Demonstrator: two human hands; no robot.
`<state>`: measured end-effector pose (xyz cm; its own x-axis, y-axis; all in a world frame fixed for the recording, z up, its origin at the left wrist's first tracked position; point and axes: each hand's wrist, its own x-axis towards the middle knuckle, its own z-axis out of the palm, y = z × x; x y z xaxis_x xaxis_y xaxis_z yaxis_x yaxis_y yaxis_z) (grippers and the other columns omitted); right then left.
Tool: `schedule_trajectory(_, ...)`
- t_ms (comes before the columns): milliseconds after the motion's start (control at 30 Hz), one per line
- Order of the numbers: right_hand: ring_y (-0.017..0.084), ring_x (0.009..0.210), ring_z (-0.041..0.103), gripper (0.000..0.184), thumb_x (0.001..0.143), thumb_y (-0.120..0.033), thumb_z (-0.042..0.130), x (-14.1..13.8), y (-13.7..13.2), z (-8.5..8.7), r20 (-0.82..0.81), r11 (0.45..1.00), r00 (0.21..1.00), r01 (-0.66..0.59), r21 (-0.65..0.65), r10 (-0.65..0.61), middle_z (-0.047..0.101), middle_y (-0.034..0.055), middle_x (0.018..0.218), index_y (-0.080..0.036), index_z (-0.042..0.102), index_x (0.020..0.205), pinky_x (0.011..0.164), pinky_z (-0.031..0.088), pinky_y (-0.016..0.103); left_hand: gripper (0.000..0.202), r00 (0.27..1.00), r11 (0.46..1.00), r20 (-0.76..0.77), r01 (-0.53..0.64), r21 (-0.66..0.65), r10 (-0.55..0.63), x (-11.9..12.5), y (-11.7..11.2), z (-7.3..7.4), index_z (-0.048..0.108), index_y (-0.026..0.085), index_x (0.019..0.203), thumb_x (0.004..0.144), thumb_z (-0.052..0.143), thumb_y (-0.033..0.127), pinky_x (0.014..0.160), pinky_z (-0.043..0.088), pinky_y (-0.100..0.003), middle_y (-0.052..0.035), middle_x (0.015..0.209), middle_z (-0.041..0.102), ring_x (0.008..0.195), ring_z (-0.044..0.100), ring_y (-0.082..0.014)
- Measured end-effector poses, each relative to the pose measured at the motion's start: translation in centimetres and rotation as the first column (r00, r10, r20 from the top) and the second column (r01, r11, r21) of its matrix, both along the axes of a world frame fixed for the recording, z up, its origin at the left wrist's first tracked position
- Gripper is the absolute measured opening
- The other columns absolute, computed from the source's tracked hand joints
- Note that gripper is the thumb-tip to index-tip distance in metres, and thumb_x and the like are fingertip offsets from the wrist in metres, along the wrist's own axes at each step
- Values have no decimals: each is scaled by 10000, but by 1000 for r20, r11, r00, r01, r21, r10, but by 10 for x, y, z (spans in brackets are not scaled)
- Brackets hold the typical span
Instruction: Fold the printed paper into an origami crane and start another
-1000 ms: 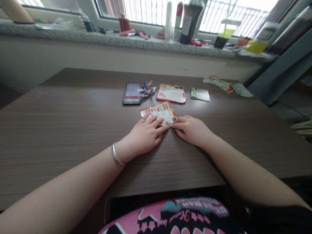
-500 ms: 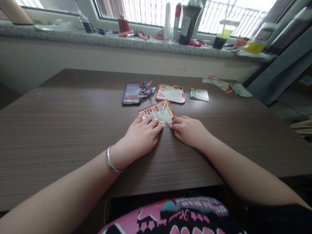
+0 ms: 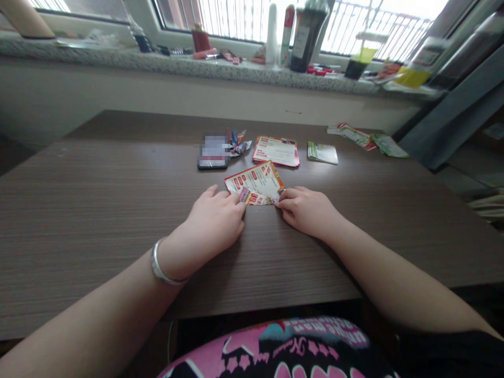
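A printed paper leaflet (image 3: 258, 181), white with red labels and an orange border, lies aslant on the table. Its near edge is folded up into a narrow flap (image 3: 258, 198) with red and yellow print. My left hand (image 3: 214, 218) is at the left end of this fold, fingers bent and closed on the paper's edge; the thumb is hidden. At the right corner, the fingers of my right hand (image 3: 305, 210) pinch the paper. A silver bangle (image 3: 159, 265) circles my left wrist.
Beyond the leaflet are a phone (image 3: 212, 152), a folded paper shape (image 3: 238, 144), a stack of leaflets (image 3: 276, 151) and a small packet (image 3: 323, 153). Paper strips (image 3: 356, 136) lie at the far right. Bottles (image 3: 307, 39) stand on the windowsill (image 3: 236, 67).
My left hand has slid left along the fold, uncovering the flap's red and yellow print. My right hand has stayed at the right corner.
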<state>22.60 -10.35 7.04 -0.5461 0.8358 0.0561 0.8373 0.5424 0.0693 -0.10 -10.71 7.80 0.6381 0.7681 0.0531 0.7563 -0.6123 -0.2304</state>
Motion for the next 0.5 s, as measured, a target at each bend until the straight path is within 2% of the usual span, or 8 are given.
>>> schedule_trajectory(133, 216, 995, 618, 319, 935, -271, 438, 1, 0, -2, -20, 1000, 1000, -3, 8, 3, 695, 36, 1096, -252, 744, 1021, 712, 489, 314, 266, 999, 999, -28, -25, -24, 24, -2, 0, 2, 695, 145, 974, 873, 463, 227, 990, 418, -522, -115, 1033, 696, 977, 651, -290)
schedule_trajectory(300, 216, 993, 615, 303, 925, -262, 456, 3, 2, -4, -41, 1000, 999, -5, 8, 5, 695, 44, 1083, -253, 748, 1006, 730, 490, 323, 275, 998, 997, -49, -50, -61, 47, -2, -2, 2, 676, 120, 985, 881, 429, 183, 779, 507, -406, -134, 1028, 678, 924, 645, -281)
schedule_trajectory(500, 214, 979, 614, 295, 930, -267, 462, 6, 4, -8, -65, 999, 997, -27, 27, 29, 697, 55, 1056, -246, 752, 983, 730, 489, 321, 307, 996, 994, -44, -77, -71, 74, -3, -5, 1, 677, 116, 1019, 912, 409, 221, 738, 509, -385, -137, 1060, 667, 931, 643, -287)
